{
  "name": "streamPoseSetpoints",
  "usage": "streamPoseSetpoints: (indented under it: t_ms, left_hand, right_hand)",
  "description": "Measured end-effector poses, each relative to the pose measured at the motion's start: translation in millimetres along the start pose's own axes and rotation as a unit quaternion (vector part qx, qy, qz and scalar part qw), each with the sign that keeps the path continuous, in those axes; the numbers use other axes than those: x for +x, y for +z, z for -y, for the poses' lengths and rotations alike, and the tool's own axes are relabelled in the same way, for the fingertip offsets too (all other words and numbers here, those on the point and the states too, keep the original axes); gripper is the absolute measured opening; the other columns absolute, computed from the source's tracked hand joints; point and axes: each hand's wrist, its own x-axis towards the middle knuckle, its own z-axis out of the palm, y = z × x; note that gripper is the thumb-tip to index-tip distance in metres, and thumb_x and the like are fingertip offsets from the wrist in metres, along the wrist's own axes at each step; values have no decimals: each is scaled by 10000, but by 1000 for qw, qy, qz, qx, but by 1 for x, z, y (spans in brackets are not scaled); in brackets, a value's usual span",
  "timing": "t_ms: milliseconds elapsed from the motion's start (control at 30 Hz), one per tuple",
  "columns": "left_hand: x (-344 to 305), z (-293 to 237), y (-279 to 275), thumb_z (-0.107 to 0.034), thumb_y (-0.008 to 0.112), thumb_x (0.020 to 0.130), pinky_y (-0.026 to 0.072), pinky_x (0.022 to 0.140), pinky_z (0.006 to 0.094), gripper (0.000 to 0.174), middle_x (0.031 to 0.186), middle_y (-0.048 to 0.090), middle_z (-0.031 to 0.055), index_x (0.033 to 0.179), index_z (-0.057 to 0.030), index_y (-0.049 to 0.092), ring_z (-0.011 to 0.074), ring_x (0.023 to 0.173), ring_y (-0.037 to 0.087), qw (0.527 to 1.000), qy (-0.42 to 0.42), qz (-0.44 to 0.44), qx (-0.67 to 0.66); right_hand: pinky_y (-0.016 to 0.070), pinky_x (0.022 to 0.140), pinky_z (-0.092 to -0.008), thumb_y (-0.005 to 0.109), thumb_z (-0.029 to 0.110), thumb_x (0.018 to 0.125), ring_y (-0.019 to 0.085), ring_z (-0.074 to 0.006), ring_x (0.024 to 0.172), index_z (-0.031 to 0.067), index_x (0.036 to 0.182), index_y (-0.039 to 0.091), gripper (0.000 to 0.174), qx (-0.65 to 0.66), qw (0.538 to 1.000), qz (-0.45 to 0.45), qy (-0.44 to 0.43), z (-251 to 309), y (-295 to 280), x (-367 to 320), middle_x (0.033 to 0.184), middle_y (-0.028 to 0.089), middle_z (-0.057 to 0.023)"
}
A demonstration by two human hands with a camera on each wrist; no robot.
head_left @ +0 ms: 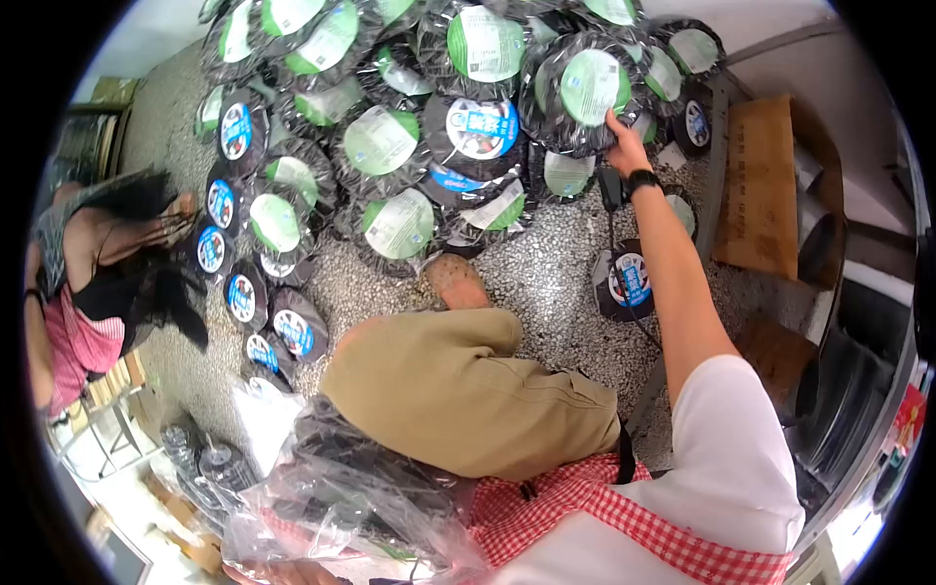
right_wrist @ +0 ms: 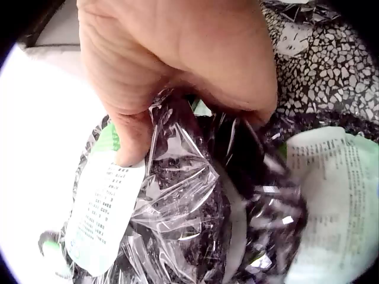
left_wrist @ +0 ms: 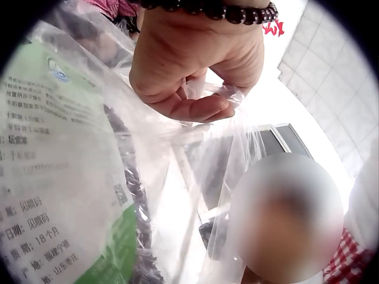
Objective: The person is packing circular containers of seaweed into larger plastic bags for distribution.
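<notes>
Pinching the rim of a large, crinkled, clear plastic bag (head_left: pixel 351 517) with the bent fingers of the left hand (left_wrist: pixel 198 65). Best to hold that thin rim spread and a little slack, as likely to tear under a hard pull.

Beyond the bag and well apart from it, gripping by the edge a flat, round, black disc in clear film (head_left: pixel 585 93) with the right hand (head_left: pixel 627 151), thumb over the label side. Cannot tell from the right wrist view whether gripping one disc or two. Best to pinch through to the body, not the loose wrap alone; lift level, without squeezing hard enough to crumble.

Looks purplish-black and rough under shiny, creased film, with a rounded, green-and-white printed label on the face. Lies across from the bag, at the right of a big heap of similar film-wrapped black discs (head_left: pixel 385 141). Farther right of the bag, note a brown cardboard box (head_left: pixel 760 185).
</notes>
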Motion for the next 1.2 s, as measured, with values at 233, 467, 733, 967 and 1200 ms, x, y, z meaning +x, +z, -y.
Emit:
streamPoseSetpoints:
  t_ms: [233,467,733,967,1200]
  left_hand:
    - [-6,-14,-27,-282,434,846,358,982,540,636,1426,228,239,1381,8,250,387,1226,397,1000,16,-9,-4]
    - [-21,-38,-90,-277,435,846,367,977,537,632,1425,234,238,1380,9,253,386,1221,404,999,35,-1,-1]
    - [-23,-92,-82,59,467,678,300,370,140,748,1412,287,232,1388,20,236,-1,435,390,942,-59,88,-319]
    - [-40,-91,-104,-3,488,649,304,423,165,813,1453,225,192,1406,15,192,31,477,415,899,-29,82,-429]
    - [-52,-107,-104,25,440,666,289,393,143,752,1421,264,234,1387,42,228,11,425,398,888,-46,152,-432]
  right_hand:
    - [463,798,-322,693,131,742,593,-196,917,20,980,609,276,-479,842,178,-173,36,18,-199,952,647,-82]
    - [459,664,-441,592,96,700,575,-349,757,21,830,571,151,-689,598,174,-371,-49,-23,-259,792,582,-186]
    - [481,799,-317,561,214,887,575,-153,843,-38,1063,542,308,97,941,275,-172,124,169,-419,941,612,-104]
    - [385,534,-228,780,159,667,471,-114,550,18,925,621,334,-197,707,448,-510,77,266,-539,653,520,11]
    - [471,659,-373,651,144,693,583,-322,759,18,829,555,208,-451,81,660,-596,176,291,-631,826,596,-138]
